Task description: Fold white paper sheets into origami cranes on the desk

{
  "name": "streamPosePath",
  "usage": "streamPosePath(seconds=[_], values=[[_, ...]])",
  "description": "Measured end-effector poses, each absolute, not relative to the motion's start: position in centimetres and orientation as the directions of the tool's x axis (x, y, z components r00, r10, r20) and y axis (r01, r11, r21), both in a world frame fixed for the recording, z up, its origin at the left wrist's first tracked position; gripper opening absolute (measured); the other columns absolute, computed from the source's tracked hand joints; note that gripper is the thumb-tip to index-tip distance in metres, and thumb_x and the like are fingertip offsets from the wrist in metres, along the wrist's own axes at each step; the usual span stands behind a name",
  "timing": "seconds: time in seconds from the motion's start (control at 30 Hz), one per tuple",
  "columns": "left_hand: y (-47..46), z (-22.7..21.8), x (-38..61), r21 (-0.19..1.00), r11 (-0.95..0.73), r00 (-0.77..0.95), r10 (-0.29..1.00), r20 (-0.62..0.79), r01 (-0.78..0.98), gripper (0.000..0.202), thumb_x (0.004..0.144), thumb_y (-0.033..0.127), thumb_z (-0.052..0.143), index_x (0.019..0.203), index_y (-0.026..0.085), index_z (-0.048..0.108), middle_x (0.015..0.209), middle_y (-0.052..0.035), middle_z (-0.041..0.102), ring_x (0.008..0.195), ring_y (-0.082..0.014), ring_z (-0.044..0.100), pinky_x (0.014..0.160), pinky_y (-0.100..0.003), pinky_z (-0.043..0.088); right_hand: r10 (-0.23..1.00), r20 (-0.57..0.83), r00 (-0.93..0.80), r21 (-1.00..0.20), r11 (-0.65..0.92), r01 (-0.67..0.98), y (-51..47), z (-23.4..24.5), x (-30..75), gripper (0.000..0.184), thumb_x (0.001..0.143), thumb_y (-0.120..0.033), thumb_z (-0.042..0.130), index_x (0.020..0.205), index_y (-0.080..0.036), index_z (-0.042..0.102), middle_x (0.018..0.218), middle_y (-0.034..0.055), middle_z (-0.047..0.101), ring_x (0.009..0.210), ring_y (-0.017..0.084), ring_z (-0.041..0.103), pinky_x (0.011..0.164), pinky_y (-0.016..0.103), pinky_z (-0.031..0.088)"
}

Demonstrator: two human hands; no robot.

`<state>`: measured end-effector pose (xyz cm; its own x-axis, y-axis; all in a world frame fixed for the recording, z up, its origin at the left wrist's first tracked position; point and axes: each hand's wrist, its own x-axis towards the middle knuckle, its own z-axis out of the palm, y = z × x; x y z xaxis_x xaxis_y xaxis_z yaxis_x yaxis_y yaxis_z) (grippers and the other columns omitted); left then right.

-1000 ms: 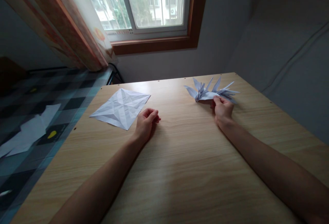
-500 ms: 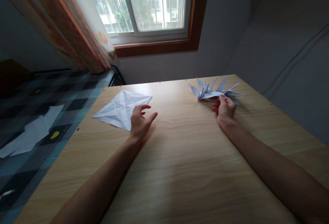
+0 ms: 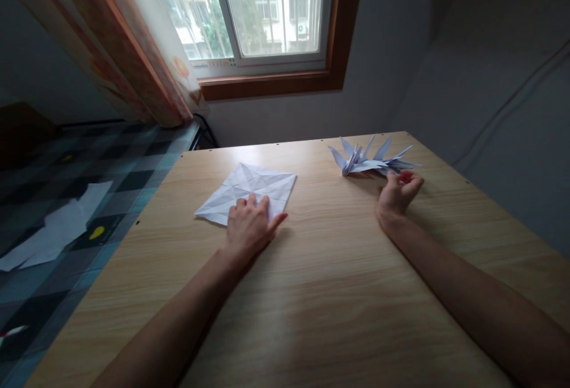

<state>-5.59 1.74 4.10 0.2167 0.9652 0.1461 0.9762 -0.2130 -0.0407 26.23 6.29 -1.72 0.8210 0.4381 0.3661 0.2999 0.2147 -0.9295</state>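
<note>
A creased white paper sheet (image 3: 262,181) lies on the wooden table, with fold lines crossing its surface. My left hand (image 3: 250,225) rests palm down over its near edge, fingers stretched out and thumb to the side. At the far right, several folded white paper cranes (image 3: 363,162) sit in a cluster, their pointed wings and tails sticking up. Just in front of the cluster's right end is my right hand (image 3: 398,193), fingers loosely curled and apart, with nothing visible in them. Part of the sheet is covered by my left hand.
The light wooden table (image 3: 312,293) spans the foreground. To its left, a bed with a checked cover (image 3: 146,165) holds loose white paper pieces (image 3: 66,228). A window (image 3: 276,14) and an orange curtain (image 3: 129,38) are behind; a wall stands at the right.
My left hand has come down onto the creased paper, which has shifted right and slightly nearer. My right hand has moved off the cranes, slightly right; they stay nearly in place.
</note>
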Motion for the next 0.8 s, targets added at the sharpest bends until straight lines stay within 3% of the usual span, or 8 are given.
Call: streamPosePath(seconds=[0.07,0.13,0.2,0.27,0.33,0.43,0.53,0.8], values=[[0.5,4.2,-4.0,0.007,-0.363,0.355,0.915,0.193,0.932,0.058,0.091,0.062,0.039,0.121,0.017,0.059,0.127,-0.0162,0.060,0.108,-0.0327,0.056,0.090,-0.046,0.045,0.385,0.424,0.820,-0.905,0.214,0.368,5.5,-1.3,25.4,0.025,0.075,-0.027,0.056,0.095,-0.022,0.042,0.090,0.0012,0.046,0.076,0.017,0.051,0.074,0.036,0.049],[0.0,4.0,-3.2,0.031,-0.480,0.459,0.855,0.243,0.877,0.056,0.092,0.059,0.044,0.126,0.017,0.056,0.136,-0.0147,0.056,0.116,-0.0313,0.054,0.096,-0.045,0.044,0.510,0.540,0.669,-0.838,0.253,0.484,4.4,-0.8,23.9,0.023,0.076,-0.028,0.056,0.096,-0.021,0.046,0.092,0.0028,0.048,0.075,0.018,0.050,0.074,0.037,0.050],[0.2,3.3,-3.4,0.020,-0.562,0.542,0.806,0.238,0.827,0.056,0.092,0.056,0.047,0.132,0.018,0.053,0.145,-0.0130,0.049,0.130,-0.0319,0.045,0.106,-0.048,0.037,0.671,0.642,0.372,-0.708,0.332,0.623,3.2,-0.4,22.1,0.022,0.079,-0.030,0.056,0.099,-0.020,0.051,0.100,0.0067,0.052,0.085,0.022,0.054,0.077,0.041,0.051],[0.7,2.6,-3.9,0.016,-0.613,0.603,0.781,0.162,0.790,0.061,0.091,0.056,0.047,0.139,0.019,0.047,0.153,-0.0119,0.039,0.141,-0.0333,0.032,0.114,-0.052,0.026,0.731,0.682,0.026,-0.531,0.470,0.705,2.0,-0.2,20.3,0.029,0.085,-0.031,0.052,0.110,-0.017,0.054,0.113,0.0135,0.056,0.110,0.029,0.053,0.094,0.048,0.047],[1.1,2.0,-4.4,0.054,-0.616,0.612,0.787,0.075,0.786,0.072,0.090,0.061,0.045,0.146,0.017,0.039,0.156,-0.0130,0.032,0.146,-0.0349,0.024,0.116,-0.055,0.020,0.771,0.579,-0.265,-0.390,0.547,0.741,1.1,-0.2,18.6,0.045,0.090,-0.034,0.049,0.130,-0.013,0.048,0.135,0.0200,0.050,0.129,0.032,0.044,0.107,0.051,0.038],[1.3,1.7,-4.6,0.119,-0.599,0.603,0.797,-0.004,0.792,0.084,0.087,0.069,0.040,0.150,0.014,0.029,0.158,-0.0154,0.027,0.147,-0.0357,0.019,0.116,-0.055,0.017,0.802,0.320,-0.505,-0.252,0.586,0.770,0.4,-0.3,17.2,0.061,0.093,-0.043,0.044,0.142,-0.005,0.039,0.151,0.0245,0.036,0.142,0.034,0.030,0.114,0.051,0.029],[1.3,1.8,-4.5,0.144,-0.599,0.608,0.794,-0.021,0.788,0.089,0.085,0.072,0.038,0.151,0.013,0.027,0.158,-0.0163,0.025,0.147,-0.0343,0.019,0.117,-0.053,0.016,0.812,0.166,-0.559,-0.188,0.582,0.791,0.3,-0.6,17.2,0.073,0.094,-0.053,0.038,0.146,-0.002,0.035,0.153,0.0245,0.032,0.144,0.033,0.027,0.118,0.050,0.023],[2.8,1.6,-6.5,0.091,-0.467,0.472,0.881,-0.044,0.880,0.091,0.085,0.071,0.039,0.152,0.010,0.024,0.158,-0.0167,0.022,0.148,-0.0309,0.018,0.118,-0.049,0.014,0.880,0.126,-0.459,-0.142,0.474,0.869,-0.3,-0.8,19.8,0.089,0.089,-0.068,0.038,0.148,-0.002,0.032,0.154,0.0246,0.029,0.146,0.033,0.024,0.118,0.048,0.021]])
